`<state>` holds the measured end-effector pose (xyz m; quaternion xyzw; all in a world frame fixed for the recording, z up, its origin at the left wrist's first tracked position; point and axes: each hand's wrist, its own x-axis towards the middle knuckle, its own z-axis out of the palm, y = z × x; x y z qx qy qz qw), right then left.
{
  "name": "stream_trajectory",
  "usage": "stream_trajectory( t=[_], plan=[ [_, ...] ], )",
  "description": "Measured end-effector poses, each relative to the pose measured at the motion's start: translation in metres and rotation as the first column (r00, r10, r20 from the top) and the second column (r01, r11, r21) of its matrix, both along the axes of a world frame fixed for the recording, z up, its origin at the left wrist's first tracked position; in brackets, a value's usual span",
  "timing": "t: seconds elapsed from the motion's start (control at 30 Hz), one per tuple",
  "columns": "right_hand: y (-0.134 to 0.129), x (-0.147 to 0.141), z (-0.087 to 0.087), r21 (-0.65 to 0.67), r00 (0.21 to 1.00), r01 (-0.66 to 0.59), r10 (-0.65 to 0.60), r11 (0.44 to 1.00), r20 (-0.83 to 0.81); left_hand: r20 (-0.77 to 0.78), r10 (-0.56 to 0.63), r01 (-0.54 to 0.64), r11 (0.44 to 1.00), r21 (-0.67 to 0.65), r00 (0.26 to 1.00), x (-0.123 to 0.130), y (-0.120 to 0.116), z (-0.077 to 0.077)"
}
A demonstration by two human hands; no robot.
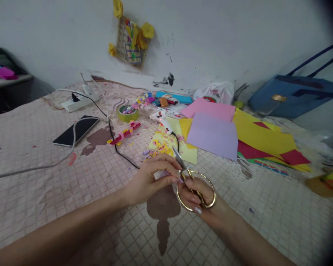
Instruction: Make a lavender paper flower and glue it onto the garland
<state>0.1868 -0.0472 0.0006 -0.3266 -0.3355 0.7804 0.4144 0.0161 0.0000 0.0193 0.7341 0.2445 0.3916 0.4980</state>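
Right hand (204,194) grips scissors (185,170); left hand (154,178) pinches purple scrap (180,180); contents of the white bag (223,89) look indistinct.

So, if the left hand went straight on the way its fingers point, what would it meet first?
Most likely the gold-handled scissors, held in the right hand; they appear right in front of the left hand, though depth makes actual contact hard to tell.
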Motion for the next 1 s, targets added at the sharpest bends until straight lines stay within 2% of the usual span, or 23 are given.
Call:
stream_trajectory(
  t=[0.1,0.2,0.3,0.37,0.47,0.57,0.63,0.77,0.9,1.0],
  plan=[
    [0.000,-0.001,-0.001,-0.014,0.998,-0.039,0.039,0.999,-0.048,-0.056,-0.030,0.034,0.997,0.073,0.998,-0.001,-0.001,0.000],
    [0.000,-0.002,-0.003,0.031,1.000,0.002,-0.001,1.000,-0.028,-0.061,-0.041,0.045,0.998,0.053,0.997,0.000,0.000,-0.001],
    [-0.002,-0.002,-0.007,0.156,0.979,0.134,-0.155,0.979,0.130,-0.042,0.005,-0.011,0.990,-0.137,0.999,0.002,0.002,-0.004],
    [-0.003,-0.001,-0.007,0.263,0.922,0.189,-0.263,0.946,0.284,-0.066,0.006,-0.026,0.950,-0.310,0.998,0.004,0.003,-0.005],
    [-0.004,0.001,-0.005,0.374,0.800,0.164,-0.345,0.913,0.492,-0.090,-0.080,0.026,0.872,-0.490,0.993,0.007,0.002,-0.009],
    [-0.005,0.001,-0.001,0.409,0.712,0.118,-0.364,0.905,0.601,-0.072,-0.101,0.042,0.818,-0.574,0.992,0.009,-0.001,-0.013],
    [-0.005,0.000,0.000,0.413,0.695,0.114,-0.369,0.904,0.617,-0.055,-0.084,0.035,0.801,-0.598,0.995,0.009,-0.002,-0.014],
    [-0.005,-0.001,-0.004,0.404,0.725,0.134,-0.368,0.905,0.583,-0.016,-0.056,0.034,0.781,-0.624,0.998,0.007,0.000,-0.012],
    [-0.004,0.001,-0.006,0.387,0.746,0.132,-0.348,0.913,0.567,-0.020,-0.085,0.054,0.782,-0.620,0.996,0.007,0.000,-0.012],
    [-0.004,0.001,-0.004,0.394,0.723,0.115,-0.349,0.912,0.597,-0.044,-0.095,0.047,0.786,-0.616,0.995,0.007,0.000,-0.012]
  ],
)
